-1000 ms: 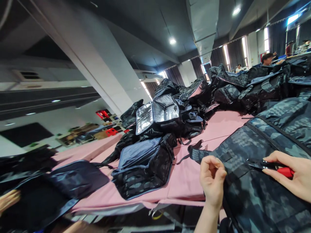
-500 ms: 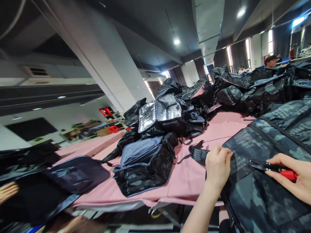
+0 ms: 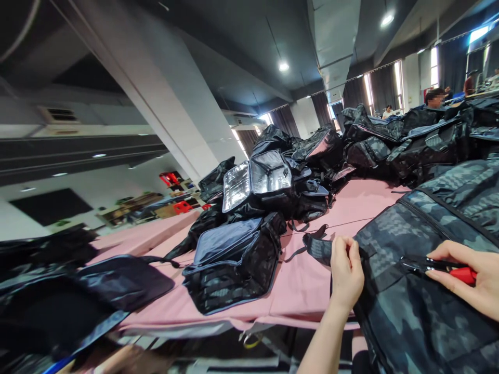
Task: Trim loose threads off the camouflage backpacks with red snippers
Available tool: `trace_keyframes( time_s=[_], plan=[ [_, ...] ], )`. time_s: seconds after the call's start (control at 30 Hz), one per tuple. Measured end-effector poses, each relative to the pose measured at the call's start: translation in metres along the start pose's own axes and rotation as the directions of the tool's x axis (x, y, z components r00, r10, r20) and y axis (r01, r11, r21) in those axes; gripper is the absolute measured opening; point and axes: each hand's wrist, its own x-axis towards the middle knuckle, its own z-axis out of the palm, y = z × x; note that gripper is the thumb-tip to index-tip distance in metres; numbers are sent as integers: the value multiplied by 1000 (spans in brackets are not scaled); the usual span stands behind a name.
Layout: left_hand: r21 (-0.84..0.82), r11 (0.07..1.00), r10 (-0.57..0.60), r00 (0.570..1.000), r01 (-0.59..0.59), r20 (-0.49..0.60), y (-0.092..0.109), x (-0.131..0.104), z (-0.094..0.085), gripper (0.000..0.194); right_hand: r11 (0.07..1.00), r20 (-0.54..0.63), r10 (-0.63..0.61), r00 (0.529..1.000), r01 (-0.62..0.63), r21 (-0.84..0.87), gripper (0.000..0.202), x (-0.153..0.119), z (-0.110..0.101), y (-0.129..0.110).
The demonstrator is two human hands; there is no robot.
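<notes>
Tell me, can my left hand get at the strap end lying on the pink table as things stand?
Probably yes: the left hand rests right beside the strap end on the pink table, with nothing between them.

camouflage bag point(image 3: 421, 306) on table edge, red-handled snips point(image 3: 444, 267)

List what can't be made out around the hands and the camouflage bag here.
- Right hand: cut off by the right edge of the head view; the red-handled cutter it holds shows only partly, its red handle buried in the fingers.
- Left hand: seen from the back; whatever its fingertips pinch on the camouflage bag is hidden.
- Camouflage bag: runs off the right and bottom edges.
- Distant people: too small to read.
</notes>
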Motion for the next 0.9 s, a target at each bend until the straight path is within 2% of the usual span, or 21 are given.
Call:
trace_keyframes(
  time_s=[0.13,0.3,0.43,0.53,0.7,0.8,0.9],
  plan=[
    [-61,998,-20,1000,19,-20,0,-6,2,18,1000,20,-16,1000,16,-7,29,19,-2,-13],
    [-70,998,3,999,-5,-34,4,-9,2,18,988,49,-133,990,136,-67,20,52,8,-30],
    [-68,998,11,999,-13,-31,4,-11,2,19,960,39,-237,971,240,-146,13,64,20,-32],
    [-66,997,26,999,-28,-37,1,-12,3,19,958,46,-250,967,254,-135,14,66,24,-30],
    [-161,987,-27,998,16,-64,-2,-11,2,22,989,-14,-139,990,139,46,24,75,12,-32],
    [-281,958,-70,996,50,-62,-3,-9,-1,27,990,-129,-7,992,25,137,30,78,-12,-28],
    [-379,924,-94,993,61,-69,-6,-6,-4,25,990,-258,81,963,-49,130,35,60,-38,-15]
  ],
)
